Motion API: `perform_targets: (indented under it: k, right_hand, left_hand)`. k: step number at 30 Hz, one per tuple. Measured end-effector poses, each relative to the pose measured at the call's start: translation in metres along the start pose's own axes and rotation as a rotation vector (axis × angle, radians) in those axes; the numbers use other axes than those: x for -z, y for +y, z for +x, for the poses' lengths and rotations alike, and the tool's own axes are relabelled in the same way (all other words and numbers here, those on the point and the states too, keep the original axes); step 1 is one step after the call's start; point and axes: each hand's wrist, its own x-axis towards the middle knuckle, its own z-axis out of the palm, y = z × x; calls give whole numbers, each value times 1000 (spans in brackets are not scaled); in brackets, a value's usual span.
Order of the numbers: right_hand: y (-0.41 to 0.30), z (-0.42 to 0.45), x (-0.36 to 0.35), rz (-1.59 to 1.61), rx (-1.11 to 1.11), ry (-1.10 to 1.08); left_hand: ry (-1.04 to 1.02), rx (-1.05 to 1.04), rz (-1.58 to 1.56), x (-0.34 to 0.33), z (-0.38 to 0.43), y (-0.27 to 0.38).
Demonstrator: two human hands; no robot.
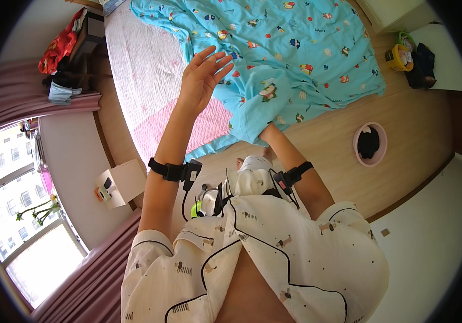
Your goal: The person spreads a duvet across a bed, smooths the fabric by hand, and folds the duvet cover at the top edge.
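A turquoise quilt [328, 52] with a cartoon print lies rumpled over the bed. Its near part is bunched and raised around my right hand [267, 131]. Only the wrist end of that hand shows at the quilt's edge; the fingers are hidden in the cloth, so their grip cannot be made out. My left hand [204, 78] is raised above the bed, palm partly turned up, fingers apart and holding nothing. Beneath it are a pale bedsheet [146, 68] and a pink quilted area [182, 125]. Both forearms wear black straps with small devices.
On the wooden floor to the right stands a pink basin [383, 143] holding dark cloth. A yellow bucket [393, 59] of laundry is farther back. At left are a white nightstand [128, 181], pink curtains [102, 266] and a red cloth [59, 48] on furniture.
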Motion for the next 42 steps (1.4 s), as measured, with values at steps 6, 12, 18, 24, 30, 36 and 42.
perform_targets:
  k: [6,12,18,24,30,36,42]
  right_hand:
    - [-7,13,9,-332,57,-125]
    - [3,9,-12,-563,329,84]
    - [-11,17,-11,-517,581,183]
    - [-66,-7,-17,-443,506,259]
    - [-108,-14,31,-579,391,191]
    - [-147,-24,126,-677,384,410]
    - [-127,-33,94,-1074,624,444]
  left_hand:
    - [129,454,552,48,-17,-73]
    - [198,489,334,50,-18,-118]
    - [209,450,-37,56,-9,-130]
    - [333,399,-115,62,-21,-89]
    - [362,322,-156,64,-24,-71]
    - [389,240,-197,108,-32,-55]
    - [375,273,-238,100,-37,-65]
